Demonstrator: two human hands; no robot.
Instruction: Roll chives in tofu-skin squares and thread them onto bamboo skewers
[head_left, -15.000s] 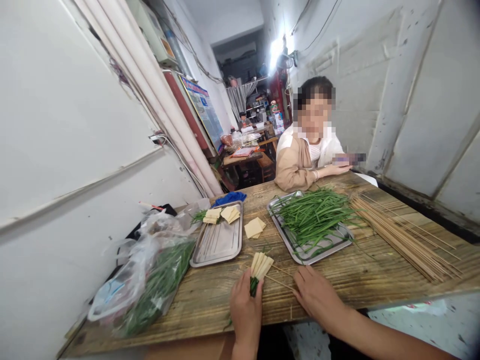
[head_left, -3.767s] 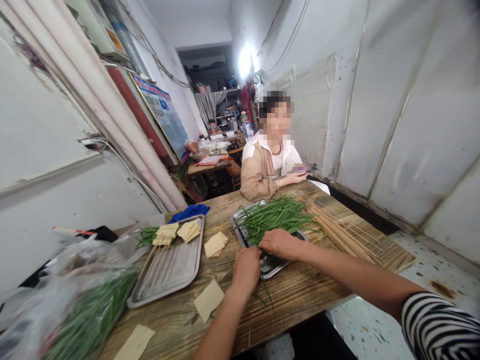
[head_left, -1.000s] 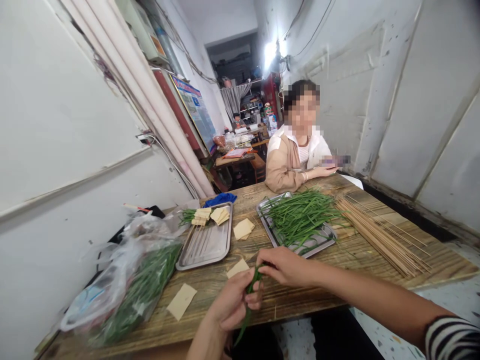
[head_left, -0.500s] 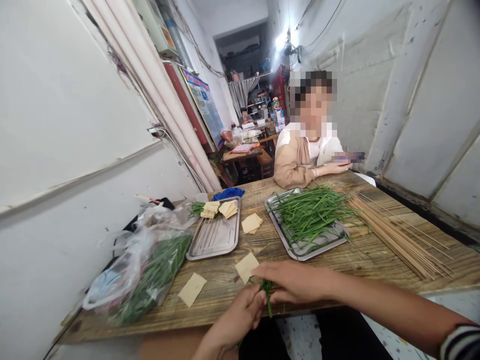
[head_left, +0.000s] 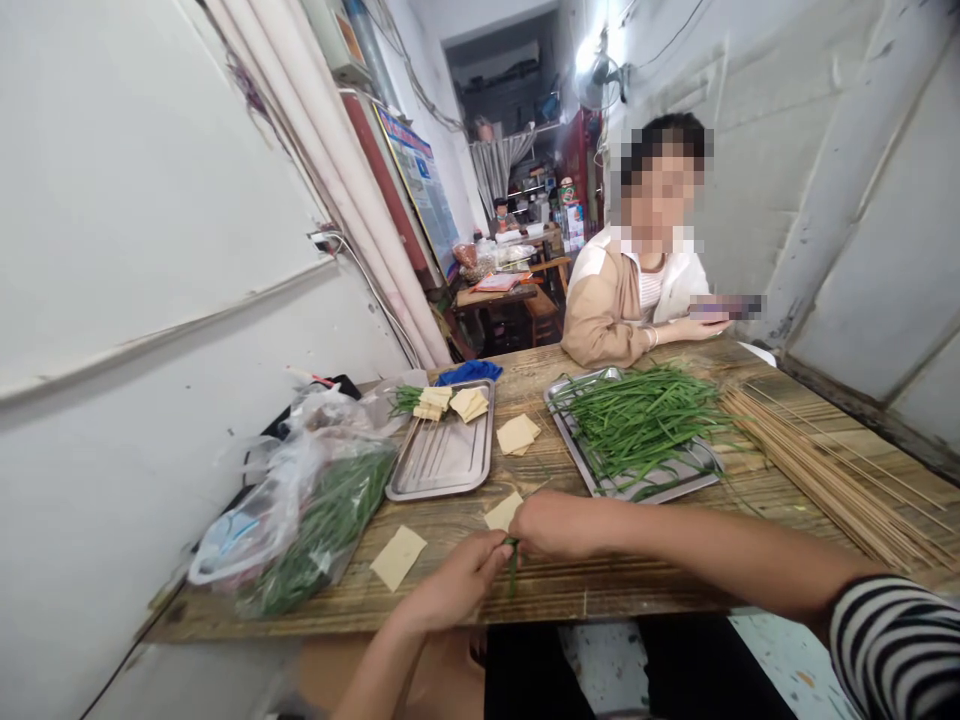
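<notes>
A small bunch of green chives (head_left: 513, 572) is pinched in my left hand (head_left: 463, 578), its ends hanging below the fingers. My right hand (head_left: 559, 524) is closed against the same bunch from the right; its fingertips are mostly hidden. Just behind both hands lies a pale square tofu sheet (head_left: 501, 511), partly covered by my right hand. Another tofu sheet (head_left: 398, 558) lies flat to the left of my left hand. Farther back on the table, a few more sheets (head_left: 517, 435) sit in a small stack.
A metal tray (head_left: 442, 470) holds sheets, chive rolls and skewers. Loose chives (head_left: 637, 420) fill a second tray (head_left: 679, 490). Bamboo skewers (head_left: 825, 470) lie at right, a plastic bag of greens (head_left: 322, 530) at left. Across the wooden table (head_left: 450, 610) sits a person (head_left: 615, 300) with a phone.
My right hand has gone from flat, extended fingers to a closed grip on the bunch. Both hands have moved closer to the sheet behind them. The view has shifted slightly.
</notes>
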